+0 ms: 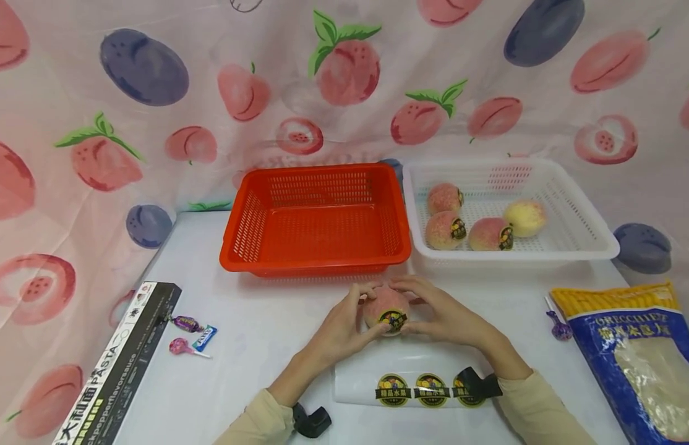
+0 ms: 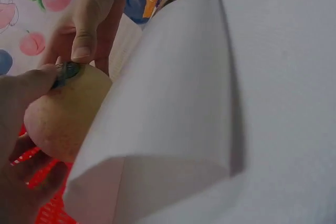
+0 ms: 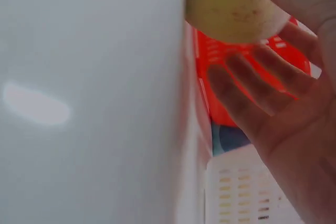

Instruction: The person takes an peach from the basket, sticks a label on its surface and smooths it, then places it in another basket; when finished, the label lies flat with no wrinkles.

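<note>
A pink and yellow peach (image 1: 385, 308) is between both hands, a round black-and-gold sticker (image 1: 393, 319) on its near side. My left hand (image 1: 342, 322) grips it from the left, its thumb at the sticker's edge. From the right, my right hand (image 1: 446, 313) holds it too, with the thumb at the sticker's other edge and a finger over the top. The right wrist view shows the other fingers (image 3: 247, 95) spread beside the peach. Just in front of the hands lies a curled white sheet (image 1: 358, 383) with several matching stickers (image 1: 429, 389) in a row.
A red basket (image 1: 316, 267) stands behind the hands. Beside it, a white basket (image 1: 578, 253) holds several peaches (image 1: 446, 230), most with stickers. At left are a long pasta box (image 1: 122, 364) and wrapped candies (image 1: 187, 324); at right, a lollipop (image 1: 560, 327) and a pasta bag (image 1: 639, 364).
</note>
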`<state>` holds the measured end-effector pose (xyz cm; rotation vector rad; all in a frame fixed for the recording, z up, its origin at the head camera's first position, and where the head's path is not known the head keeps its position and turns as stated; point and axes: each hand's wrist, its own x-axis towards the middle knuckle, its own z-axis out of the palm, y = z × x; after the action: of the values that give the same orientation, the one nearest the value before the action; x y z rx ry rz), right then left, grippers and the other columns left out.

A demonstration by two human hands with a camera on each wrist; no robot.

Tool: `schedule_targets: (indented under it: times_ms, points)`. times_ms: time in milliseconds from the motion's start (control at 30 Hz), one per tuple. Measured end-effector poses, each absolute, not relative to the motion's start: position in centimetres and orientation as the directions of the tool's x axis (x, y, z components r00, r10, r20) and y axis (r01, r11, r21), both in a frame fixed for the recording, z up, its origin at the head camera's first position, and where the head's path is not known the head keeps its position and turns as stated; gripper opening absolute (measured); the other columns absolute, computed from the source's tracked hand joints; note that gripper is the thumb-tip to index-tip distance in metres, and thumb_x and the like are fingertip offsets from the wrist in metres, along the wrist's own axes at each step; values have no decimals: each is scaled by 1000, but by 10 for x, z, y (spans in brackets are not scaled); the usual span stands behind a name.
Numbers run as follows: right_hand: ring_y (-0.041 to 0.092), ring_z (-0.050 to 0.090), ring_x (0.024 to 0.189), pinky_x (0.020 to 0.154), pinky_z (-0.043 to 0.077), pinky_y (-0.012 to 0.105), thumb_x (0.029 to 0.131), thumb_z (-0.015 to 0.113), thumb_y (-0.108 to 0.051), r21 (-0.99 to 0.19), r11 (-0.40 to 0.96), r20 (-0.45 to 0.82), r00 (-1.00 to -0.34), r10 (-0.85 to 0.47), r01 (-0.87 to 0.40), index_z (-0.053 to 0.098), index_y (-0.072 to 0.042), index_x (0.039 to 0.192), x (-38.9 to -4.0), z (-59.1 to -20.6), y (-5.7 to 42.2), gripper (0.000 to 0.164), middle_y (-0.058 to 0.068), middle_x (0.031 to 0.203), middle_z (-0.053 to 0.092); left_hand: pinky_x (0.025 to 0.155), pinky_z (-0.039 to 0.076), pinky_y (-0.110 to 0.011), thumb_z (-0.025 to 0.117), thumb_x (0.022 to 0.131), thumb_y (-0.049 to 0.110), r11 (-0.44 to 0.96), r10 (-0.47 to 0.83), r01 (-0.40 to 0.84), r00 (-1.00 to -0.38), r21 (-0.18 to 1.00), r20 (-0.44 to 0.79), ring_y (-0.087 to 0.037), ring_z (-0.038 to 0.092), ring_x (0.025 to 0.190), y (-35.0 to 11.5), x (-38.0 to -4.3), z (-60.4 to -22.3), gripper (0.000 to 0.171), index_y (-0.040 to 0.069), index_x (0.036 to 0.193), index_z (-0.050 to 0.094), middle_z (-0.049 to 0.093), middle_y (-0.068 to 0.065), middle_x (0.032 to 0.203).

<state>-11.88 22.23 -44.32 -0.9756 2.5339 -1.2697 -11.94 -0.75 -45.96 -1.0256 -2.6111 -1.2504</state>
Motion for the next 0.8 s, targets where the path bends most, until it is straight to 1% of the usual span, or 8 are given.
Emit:
schedule_targets:
  times_ms: [167, 300, 367, 467, 567, 633, 700, 800]
  points:
    - [22, 57, 101, 86, 46, 40, 79, 65, -13, -819, 404, 124, -814, -567, -407, 46, -10, 123, -116, -430, 231, 48, 6, 117, 55, 72, 47, -19, 73, 65, 45, 493, 552, 615, -768, 615, 326, -6, 39, 101, -10, -123, -460, 75, 32, 130, 37, 37, 5, 116]
    - [19, 60, 93, 80, 49, 28, 86, 54, -8, -903, 287, 173, -883, -436, -319, 51, -1, 114, -120, -441, 257, 29, 18, 104, 59, 80, 47, -21, 73, 66, 44, 505, 579, 649, -744, 570, 334, -5, 38, 109, -11, -125, -460, 69, 36, 127, 42, 38, 3, 124]
    - [17, 61, 87, 75, 51, 24, 88, 50, -5, -954, 143, 203, -921, -331, -262, 51, 4, 110, -122, -451, 272, 23, 19, 99, 59, 91, 44, -25, 73, 67, 43, 495, 592, 656, -735, 570, 331, -4, 39, 116, -11, -125, -458, 70, 32, 129, 41, 39, 6, 129]
    - [17, 58, 78, 69, 50, 25, 91, 42, -3, -956, -231, 225, -959, -173, -182, 51, 4, 103, -126, -466, 292, 16, 14, 91, 57, 97, 40, -29, 74, 67, 37, 497, 595, 661, -731, 562, 334, -3, 40, 120, -12, -124, -455, 71, 25, 129, 41, 42, 10, 130]
    - [19, 48, 71, 64, 43, 26, 94, 34, -4, -741, -656, 191, -982, -1, -144, 51, -1, 93, -132, -475, 308, 17, 8, 84, 53, 95, 41, -29, 72, 67, 36, 544, 594, 674, -730, 500, 338, -5, 42, 118, -11, -124, -454, 72, 25, 130, 39, 43, 11, 128]
    - [21, 41, 68, 59, 36, 29, 94, 32, -6, -525, -833, 133, -984, 119, -172, 50, -2, 88, -134, -477, 318, 19, 10, 81, 50, 91, 44, -30, 69, 69, 37, 576, 595, 682, -728, 452, 341, -8, 44, 115, -9, -124, -454, 72, 26, 132, 36, 42, 8, 129]
    - [24, 40, 68, 59, 34, 32, 92, 37, -9, -357, -905, 46, -972, 231, -232, 48, -2, 85, -135, -476, 328, 15, 12, 80, 49, 88, 46, -31, 67, 72, 41, 589, 601, 684, -727, 430, 333, -10, 47, 113, -9, -124, -455, 71, 29, 133, 34, 39, 5, 132]
    - [26, 46, 72, 63, 41, 35, 89, 44, -7, -252, -916, -76, -937, 341, -313, 49, -4, 86, -134, -472, 340, 7, 14, 82, 52, 86, 47, -34, 67, 71, 47, 586, 619, 679, -727, 442, 297, -12, 46, 114, -13, -124, -459, 76, 37, 135, 28, 31, 4, 139]
